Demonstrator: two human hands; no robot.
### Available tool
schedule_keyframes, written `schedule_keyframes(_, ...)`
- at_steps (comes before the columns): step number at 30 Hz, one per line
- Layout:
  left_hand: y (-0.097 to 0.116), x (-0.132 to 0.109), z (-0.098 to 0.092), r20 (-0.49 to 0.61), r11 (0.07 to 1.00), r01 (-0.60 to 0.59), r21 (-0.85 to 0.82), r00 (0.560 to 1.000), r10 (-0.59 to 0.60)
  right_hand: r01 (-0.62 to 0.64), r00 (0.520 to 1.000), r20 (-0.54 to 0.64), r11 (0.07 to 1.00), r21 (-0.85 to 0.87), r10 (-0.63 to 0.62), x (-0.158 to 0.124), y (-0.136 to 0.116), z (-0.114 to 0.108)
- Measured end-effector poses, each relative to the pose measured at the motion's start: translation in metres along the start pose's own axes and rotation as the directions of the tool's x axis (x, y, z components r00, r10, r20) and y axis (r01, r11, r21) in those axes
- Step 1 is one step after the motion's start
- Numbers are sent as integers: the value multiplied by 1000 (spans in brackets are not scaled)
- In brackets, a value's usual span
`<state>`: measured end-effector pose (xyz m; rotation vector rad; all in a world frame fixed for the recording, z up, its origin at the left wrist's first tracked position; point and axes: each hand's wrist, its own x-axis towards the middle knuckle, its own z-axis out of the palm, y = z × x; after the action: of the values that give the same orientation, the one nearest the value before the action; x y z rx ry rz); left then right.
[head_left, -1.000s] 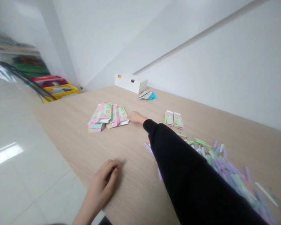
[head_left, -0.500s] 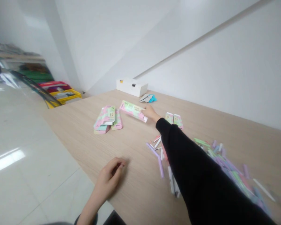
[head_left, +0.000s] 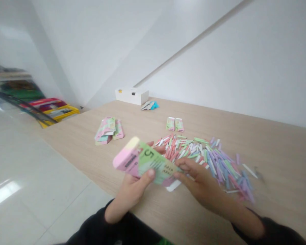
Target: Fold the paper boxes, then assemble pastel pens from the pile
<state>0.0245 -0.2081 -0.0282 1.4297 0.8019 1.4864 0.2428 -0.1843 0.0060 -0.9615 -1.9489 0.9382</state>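
Note:
A pink and green cardboard box marked with a 5 is held up over the table's near part, tilted, with a white flap hanging at its right end. My left hand grips its middle from below, thumb on the printed face and fingers behind. At the right end, the fingertips of my right hand pinch the edge by the opening. Just beyond, a wide heap of short pastel sticks, pen-like in shape, lies loose on the table, partly hidden by my right hand.
More such boxes lie piled at the table's left. Two small boxes lie side by side behind the heap. A white box and crumpled grey and blue scraps sit near the wall. Yellow crates stand on the floor.
My right hand has brought the box from the table's far side back toward me. My left hand, resting loosely on the table before, now holds it too. The view has shifted right.

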Motion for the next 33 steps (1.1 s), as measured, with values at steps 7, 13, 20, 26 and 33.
schedule_keyframes(7,-12,-29,55,236,976,212,54,947,-219,173,940,-243,948,-268,-240,-81,8,1)
schedule_keyframes(13,-22,-38,82,296,966,15,260,951,-95,81,865,-488,992,-93,-117,-103,22,23)
schedule_keyframes(20,-31,-52,94,412,909,-232,347,908,74,-87,964,-253,996,-26,77,-126,13,29)
schedule_keyframes(26,-29,-59,106,356,914,-198,354,932,64,-31,945,-326,998,-55,12,-122,0,20)
schedule_keyframes(33,-53,-60,120,-77,895,-119,430,983,168,68,832,-551,976,209,61,-109,22,25)
